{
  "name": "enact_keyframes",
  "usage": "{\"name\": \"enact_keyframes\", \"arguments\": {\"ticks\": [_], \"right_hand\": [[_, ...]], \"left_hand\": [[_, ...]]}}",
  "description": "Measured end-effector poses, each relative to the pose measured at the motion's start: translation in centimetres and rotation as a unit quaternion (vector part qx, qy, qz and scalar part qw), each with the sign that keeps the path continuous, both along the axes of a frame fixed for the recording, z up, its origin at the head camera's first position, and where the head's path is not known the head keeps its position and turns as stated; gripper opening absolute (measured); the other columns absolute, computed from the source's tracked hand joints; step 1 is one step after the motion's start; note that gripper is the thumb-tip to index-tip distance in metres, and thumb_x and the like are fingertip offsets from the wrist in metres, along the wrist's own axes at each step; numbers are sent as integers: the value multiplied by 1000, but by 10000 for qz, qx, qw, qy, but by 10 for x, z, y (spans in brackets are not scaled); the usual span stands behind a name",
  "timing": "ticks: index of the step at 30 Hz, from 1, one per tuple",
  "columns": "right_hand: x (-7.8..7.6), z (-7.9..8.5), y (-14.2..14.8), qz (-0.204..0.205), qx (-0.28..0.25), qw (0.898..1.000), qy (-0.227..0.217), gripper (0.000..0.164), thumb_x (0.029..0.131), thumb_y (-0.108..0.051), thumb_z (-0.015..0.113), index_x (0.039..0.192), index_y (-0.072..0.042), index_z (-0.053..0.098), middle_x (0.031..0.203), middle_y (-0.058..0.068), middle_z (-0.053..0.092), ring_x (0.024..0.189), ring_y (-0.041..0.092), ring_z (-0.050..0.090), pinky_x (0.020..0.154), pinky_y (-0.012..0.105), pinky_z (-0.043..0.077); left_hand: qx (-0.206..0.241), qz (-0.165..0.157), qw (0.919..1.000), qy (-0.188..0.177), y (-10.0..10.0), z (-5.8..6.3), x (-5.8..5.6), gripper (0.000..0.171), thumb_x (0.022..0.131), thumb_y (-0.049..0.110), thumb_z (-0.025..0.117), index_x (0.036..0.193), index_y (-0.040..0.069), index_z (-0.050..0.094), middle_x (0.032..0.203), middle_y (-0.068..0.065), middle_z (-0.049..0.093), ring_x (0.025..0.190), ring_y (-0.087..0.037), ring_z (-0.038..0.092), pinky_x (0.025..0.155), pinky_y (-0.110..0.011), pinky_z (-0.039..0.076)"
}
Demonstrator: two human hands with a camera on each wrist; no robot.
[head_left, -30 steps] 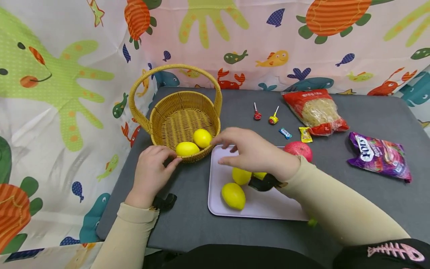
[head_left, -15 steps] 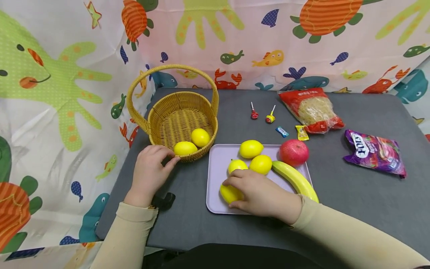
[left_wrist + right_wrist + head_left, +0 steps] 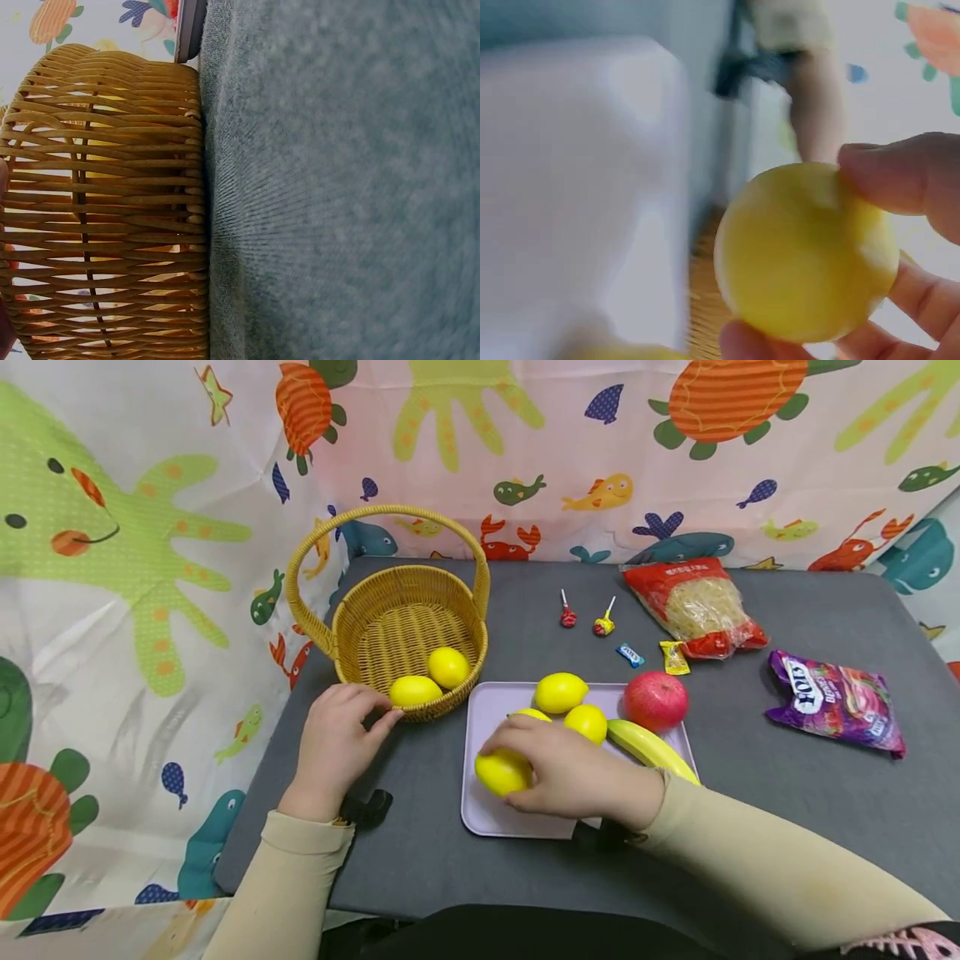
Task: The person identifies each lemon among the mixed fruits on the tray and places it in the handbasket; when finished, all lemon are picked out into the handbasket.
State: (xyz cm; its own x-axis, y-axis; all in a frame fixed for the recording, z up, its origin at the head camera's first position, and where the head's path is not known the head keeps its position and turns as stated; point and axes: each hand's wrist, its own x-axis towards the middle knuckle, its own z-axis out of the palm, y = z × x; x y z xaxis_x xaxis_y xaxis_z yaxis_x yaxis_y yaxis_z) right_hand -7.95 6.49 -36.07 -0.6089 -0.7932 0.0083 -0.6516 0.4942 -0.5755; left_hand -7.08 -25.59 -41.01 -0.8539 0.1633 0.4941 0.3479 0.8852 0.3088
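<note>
Right hand (image 3: 573, 774) fingers curled round lemon (image 3: 503, 772), long axis left-right over tray (image 3: 487, 814)

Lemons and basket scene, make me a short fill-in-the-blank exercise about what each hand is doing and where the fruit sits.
1. The right hand grips a ____ over the tray.
2. The left hand rests against the wicker ____.
3. The basket holds ____ lemons.
4. On the tray, the apple is beside a ____.

Missing words: lemon; basket; two; banana
</note>
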Motion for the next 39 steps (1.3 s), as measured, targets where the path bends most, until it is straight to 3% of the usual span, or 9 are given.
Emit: {"name": "enact_keyframes", "arguments": {"ticks": [4, 8, 10, 14, 19, 24, 31, 39], "right_hand": [[-36, 32, -18, -170, -432, 9989, -51, 52, 81, -26, 87, 128, -23, 65, 124, -8, 59, 105, 11, 55, 87, 32, 56], [-76, 50, -48, -353, -670, 9971, 4, 51, 83, -29, 85, 129, -23, 64, 124, -6, 58, 104, 14, 54, 87, 32, 55], [-93, 51, -66, -496, -614, 9969, -26, 51, 83, -32, 85, 129, -24, 63, 124, -7, 57, 105, 14, 53, 89, 32, 53], [-117, 38, -101, -700, -390, 9966, -197, 53, 84, -33, 84, 131, -25, 62, 129, -5, 57, 110, 15, 53, 94, 33, 51], [-128, 18, -127, -700, 81, 9973, -226, 53, 85, -29, 83, 134, -23, 61, 138, 0, 55, 120, 18, 51, 105, 37, 46], [-133, 11, -144, -446, 477, 9979, -18, 54, 88, -28, 81, 137, -23, 60, 141, 1, 54, 123, 19, 51, 109, 39, 43], [-143, 1, -155, -353, 794, 9962, -75, 54, 89, -27, 79, 139, -24, 60, 143, -1, 55, 129, 19, 49, 113, 41, 39], [-150, -9, -156, -146, 984, 9950, -50, 45, 94, -27, 74, 137, -19, 63, 136, 0, 62, 124, 19, 55, 110, 39, 41]], "left_hand": [[18, -32, 10000, 58, -1, 0, -1, 19, 84, 30, 85, 90, 15, 75, 95, -1, 72, 92, -24, 63, 89, -44, 50], [15, -50, 10000, 83, -3, -1, -1, 19, 84, 30, 85, 90, 15, 75, 93, -1, 72, 90, -24, 63, 87, -44, 50], [-14, -58, 9999, 84, -3, -1, -1, 19, 84, 30, 85, 90, 15, 75, 93, 0, 71, 90, -24, 63, 86, -44, 50], [-24, -54, 10000, 56, -4, 0, 1, 19, 84, 30, 85, 90, 15, 75, 92, 0, 72, 90, -24, 63, 86, -44, 51], [-14, -74, 10000, 42, -2, 1, 3, 19, 85, 30, 84, 90, 15, 75, 94, -1, 71, 91, -24, 63, 87, -44, 51], [-22, -28, 9999, 101, -3, 2, 2, 19, 86, 31, 83, 90, 15, 75, 95, 0, 71, 93, -24, 63, 87, -44, 51], [-34, 0, 10000, 93, -2, 0, 2, 19, 85, 31, 84, 89, 16, 75, 94, 0, 71, 92, -24, 62, 86, -44, 51], [5, -25, 9999, 139, -3, 0, 1, 19, 85, 31, 84, 89, 16, 74, 94, 0, 71, 92, -24, 63, 86, -44, 51]]}}
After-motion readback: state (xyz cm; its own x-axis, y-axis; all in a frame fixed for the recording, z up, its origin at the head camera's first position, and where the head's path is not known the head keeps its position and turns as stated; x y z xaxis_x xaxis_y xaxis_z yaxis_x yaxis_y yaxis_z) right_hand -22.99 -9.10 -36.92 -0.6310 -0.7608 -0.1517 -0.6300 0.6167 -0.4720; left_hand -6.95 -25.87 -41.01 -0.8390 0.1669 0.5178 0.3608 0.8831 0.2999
